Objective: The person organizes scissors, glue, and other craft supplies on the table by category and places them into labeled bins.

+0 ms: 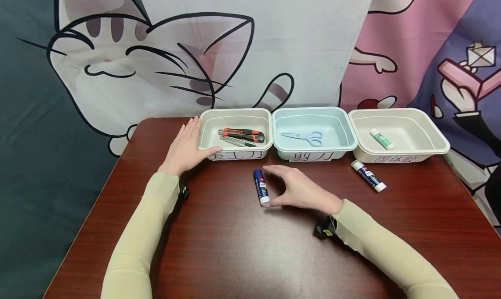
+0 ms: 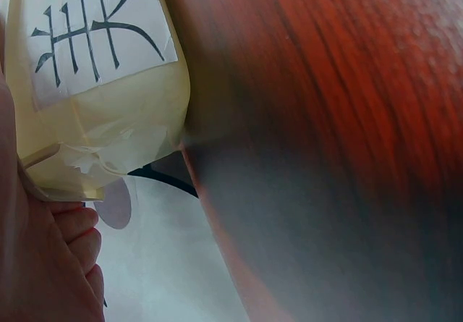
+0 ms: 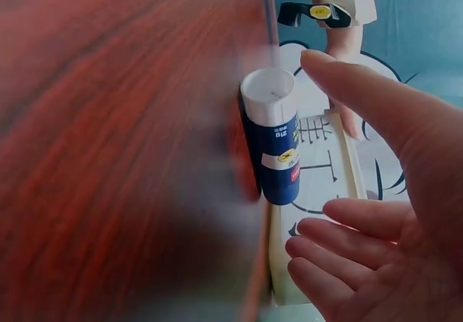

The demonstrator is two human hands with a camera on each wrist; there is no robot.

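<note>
A dark blue glue stick (image 1: 260,187) with a white end lies on the table. Close to its right side, my right hand (image 1: 297,188) has thumb and fingers spread apart; the right wrist view shows a gap between them and the glue stick (image 3: 273,141). My left hand (image 1: 184,147) rests along the left side of a cream bin (image 1: 236,154), fingers straight and thumb across its front corner. Inside that bin are several utility knives (image 1: 242,134). In the left wrist view, fingers (image 2: 79,235) show beside the bin's labelled front.
A light blue bin (image 1: 283,153) with blue scissors (image 1: 307,137) stands mid-row. The right-hand cream bin (image 1: 415,127) holds a green-and-white glue stick (image 1: 381,139). Another blue glue stick (image 1: 369,176) lies before it on the brown table (image 1: 219,247). Printed cloth hangs behind.
</note>
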